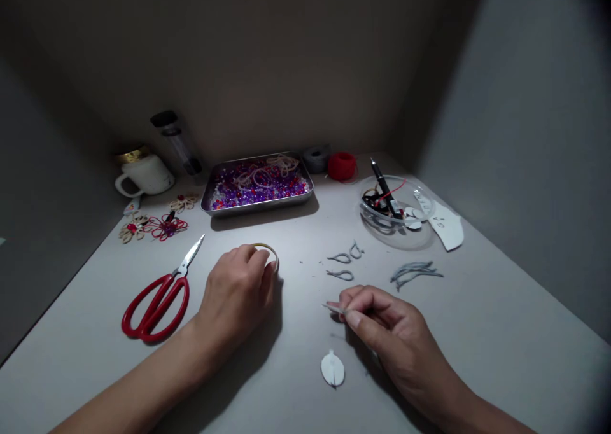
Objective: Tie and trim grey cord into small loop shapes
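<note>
Tabletop (477,332): a pale grey surface in a dim walled corner, carrying everything below.
Bead tray (256,203): a steel tray at the back centre, filled with purple, red and white beads and pale cord; long side running left to right.
Clear bowl (391,221): back right, holding a black pen and red wire; a white card piece lies just beside it.
Scissors (160,294): red handles towards the person, blades pointing up and to the right; they lie left of the left hand, apart from it.
Left hand (236,294): closed over a tape roll (268,253), fingers curled on its rim; the roll sits flat on the tabletop, at the fingertips on the far side.
Right hand (382,319): thumb and forefinger pinched together on a thin pale strip (334,307).
Strip's lie: its long axis runs nearly level, free end pointing left towards the tape roll; the roll lies up and to the left of it, the two well apart.
Nearer hand: the left is on the roll; the right is nearer the small grey loops (342,265) just beyond its fingers.
White oval piece (333,369): flat, near the right wrist, long axis towards the person.
</note>
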Demonstrator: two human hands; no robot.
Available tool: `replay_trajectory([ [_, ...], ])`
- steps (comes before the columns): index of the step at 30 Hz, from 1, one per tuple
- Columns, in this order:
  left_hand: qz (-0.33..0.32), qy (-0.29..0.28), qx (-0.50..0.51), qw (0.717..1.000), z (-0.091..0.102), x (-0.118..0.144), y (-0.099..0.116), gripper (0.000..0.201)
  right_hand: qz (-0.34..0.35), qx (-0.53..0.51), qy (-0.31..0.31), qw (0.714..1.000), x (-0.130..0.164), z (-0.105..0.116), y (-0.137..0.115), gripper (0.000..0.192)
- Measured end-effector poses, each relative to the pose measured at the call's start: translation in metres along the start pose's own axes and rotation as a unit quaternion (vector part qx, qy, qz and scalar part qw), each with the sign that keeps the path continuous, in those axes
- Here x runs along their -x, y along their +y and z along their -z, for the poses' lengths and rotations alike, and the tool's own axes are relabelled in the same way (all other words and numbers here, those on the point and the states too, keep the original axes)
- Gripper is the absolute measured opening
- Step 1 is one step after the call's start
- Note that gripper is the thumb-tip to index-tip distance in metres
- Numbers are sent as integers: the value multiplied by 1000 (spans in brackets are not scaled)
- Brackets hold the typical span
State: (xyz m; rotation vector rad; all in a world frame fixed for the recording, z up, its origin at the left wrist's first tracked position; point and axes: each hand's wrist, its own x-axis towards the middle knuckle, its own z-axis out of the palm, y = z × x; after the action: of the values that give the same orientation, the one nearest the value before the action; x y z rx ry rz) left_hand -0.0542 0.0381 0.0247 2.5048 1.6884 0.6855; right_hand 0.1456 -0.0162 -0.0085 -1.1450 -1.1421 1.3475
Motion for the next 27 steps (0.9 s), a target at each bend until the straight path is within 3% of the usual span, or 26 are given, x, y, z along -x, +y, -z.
replay_trajectory([
  [2,56,-16,147,987,-1,5,13,26,44,21,-16,999,1,0,2,11],
  [3,114,-78,245,960,-1,7,19,31,82,39,-26,996,2,0,4,11],
  [5,245,-243,419,840,-1,11,31,40,177,87,-55,979,3,1,6,14],
  [7,329,-342,513,715,-2,12,38,42,263,136,-89,951,5,3,7,21],
  [8,351,-359,536,679,-3,12,40,39,294,154,-106,937,6,4,7,24],
  [10,377,-365,556,645,-4,11,40,27,340,178,-130,914,7,5,6,27],
  [15,410,-358,580,606,-4,7,34,11,386,228,-160,880,4,5,1,25],
  [21,395,-368,564,625,-4,7,33,8,383,239,-165,877,4,6,2,24],
  [24,372,-362,576,631,-3,8,33,7,352,216,-129,901,5,5,4,22],
  [27,335,-285,590,677,-2,10,34,10,208,141,-33,967,5,4,5,10],
])
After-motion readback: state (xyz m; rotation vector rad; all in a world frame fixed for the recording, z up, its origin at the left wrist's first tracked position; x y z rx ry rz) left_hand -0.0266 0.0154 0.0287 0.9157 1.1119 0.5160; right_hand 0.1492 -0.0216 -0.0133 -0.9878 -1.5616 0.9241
